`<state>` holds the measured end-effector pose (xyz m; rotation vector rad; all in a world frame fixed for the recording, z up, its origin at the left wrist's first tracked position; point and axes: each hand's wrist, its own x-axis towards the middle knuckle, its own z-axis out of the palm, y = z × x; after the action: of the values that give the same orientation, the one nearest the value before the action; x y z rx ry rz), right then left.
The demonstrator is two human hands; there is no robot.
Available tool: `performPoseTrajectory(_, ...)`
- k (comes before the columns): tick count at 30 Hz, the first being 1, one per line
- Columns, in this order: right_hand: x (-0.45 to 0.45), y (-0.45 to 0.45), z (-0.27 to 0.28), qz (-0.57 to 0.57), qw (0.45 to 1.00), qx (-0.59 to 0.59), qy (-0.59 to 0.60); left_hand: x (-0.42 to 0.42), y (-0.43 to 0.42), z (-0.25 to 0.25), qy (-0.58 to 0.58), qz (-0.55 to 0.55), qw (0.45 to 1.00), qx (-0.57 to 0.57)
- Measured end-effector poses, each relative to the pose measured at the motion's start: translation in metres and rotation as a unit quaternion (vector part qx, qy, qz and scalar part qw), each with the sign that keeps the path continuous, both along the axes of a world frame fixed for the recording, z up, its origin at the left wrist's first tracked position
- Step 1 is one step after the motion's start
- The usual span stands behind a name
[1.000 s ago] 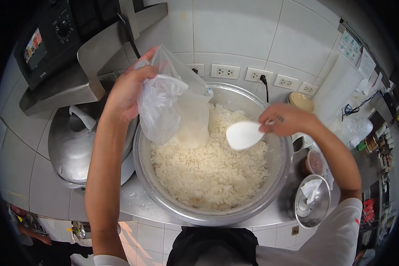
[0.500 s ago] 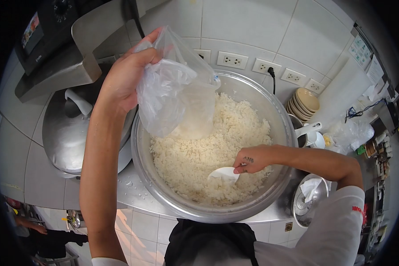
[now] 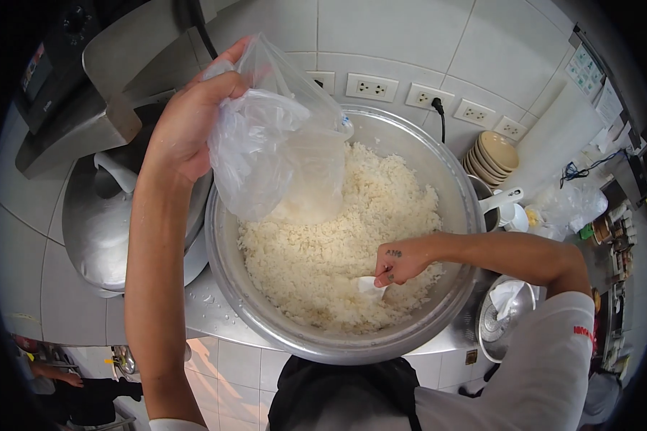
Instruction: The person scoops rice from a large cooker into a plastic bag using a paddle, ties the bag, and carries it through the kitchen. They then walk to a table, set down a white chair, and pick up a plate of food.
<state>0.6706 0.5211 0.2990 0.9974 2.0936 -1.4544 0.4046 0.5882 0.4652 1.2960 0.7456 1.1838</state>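
A wide metal pot [image 3: 226,284] holds a large mound of cooked white rice [image 3: 309,276]. My right hand [image 3: 401,261] is closed around a white rice scoop [image 3: 370,289], its blade pushed partly into the rice near the front of the pot. Raised over the pot's left side, my left hand [image 3: 194,118] grips a clear plastic bag [image 3: 262,154] near its top. The bag hangs down in front of the rice's far left part, and whether anything is inside it I cannot tell.
Left of the pot stands a lidded metal cooker [image 3: 97,230] with a light handle. Stacked tan bowls [image 3: 497,152], a metal strainer [image 3: 492,327] and a plastic bag bundle [image 3: 571,205] lie right. Wall sockets [image 3: 372,87] line the back. Another person's arm [image 3: 57,373] shows lower left.
The scoop has dug deeper into the rice, with less of its blade showing, and my right hand has tilted more upright. My left hand still holds the bag, slightly further left in view.
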Motion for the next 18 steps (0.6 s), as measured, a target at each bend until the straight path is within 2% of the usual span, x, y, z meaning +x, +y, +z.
performPoseTrajectory(7,-0.007,-0.005,-0.002,-0.061,0.994,-0.076,-0.052,-0.002,0.002,-0.004,-0.002,-0.003,1.0,0.011)
performPoseTrajectory(9,-0.01,-0.007,-0.011,0.013,0.999,-0.041,0.02,-0.001,0.0,-0.003,-0.005,-0.005,1.0,0.008)
performPoseTrajectory(10,-0.011,-0.01,-0.009,0.014,0.999,-0.041,0.018,-0.002,-0.001,-0.003,-0.004,-0.008,1.0,0.006)
performPoseTrajectory(12,-0.017,-0.014,-0.001,0.034,0.984,0.086,0.152,-0.004,0.001,-0.004,-0.008,-0.012,1.0,0.006)
performPoseTrajectory(16,-0.023,-0.013,-0.003,0.003,0.98,0.08,0.183,-0.002,-0.002,-0.002,-0.012,-0.027,1.0,0.01)
performPoseTrajectory(18,-0.02,-0.007,0.003,0.05,0.985,0.065,0.151,-0.004,-0.002,-0.001,-0.005,-0.029,0.999,0.013)
